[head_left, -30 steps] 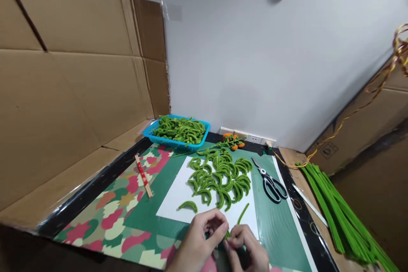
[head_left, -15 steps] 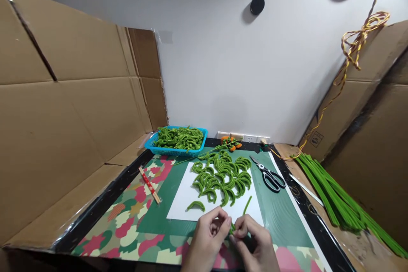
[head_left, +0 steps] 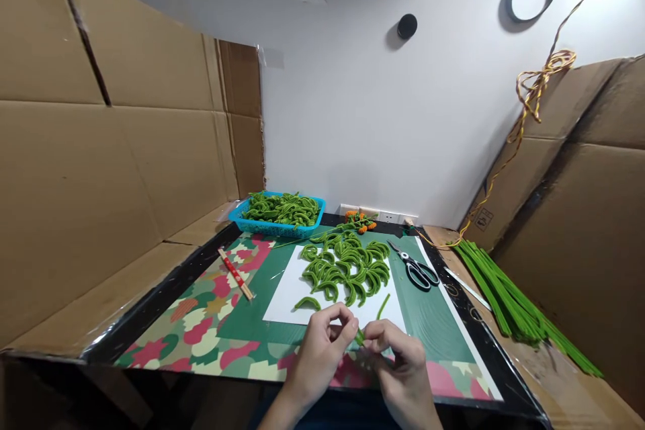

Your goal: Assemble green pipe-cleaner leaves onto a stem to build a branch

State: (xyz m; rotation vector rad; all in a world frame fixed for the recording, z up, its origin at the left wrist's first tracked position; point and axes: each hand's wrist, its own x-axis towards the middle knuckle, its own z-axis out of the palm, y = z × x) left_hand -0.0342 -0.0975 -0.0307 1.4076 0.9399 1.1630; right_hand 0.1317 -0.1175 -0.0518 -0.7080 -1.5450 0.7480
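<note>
My left hand and my right hand meet at the table's front edge, fingers pinched on a green fuzzy stem between them. A straight end of green stem sticks up above my right fingers. Just beyond lies a white sheet with many curved green fuzzy pieces heaped on it. One curved piece lies apart, near my left hand. The parts of the stem inside my fingers are hidden.
A blue basket of green pieces stands back left. Orange flowers lie behind the sheet, scissors to its right, red-wrapped chopsticks to its left. Long green stems lie far right. Cardboard walls flank the table.
The camera view has shifted, so the table sits a little higher and further left in the picture. Both hands still pinch the green stem, with only slight finger movement.
</note>
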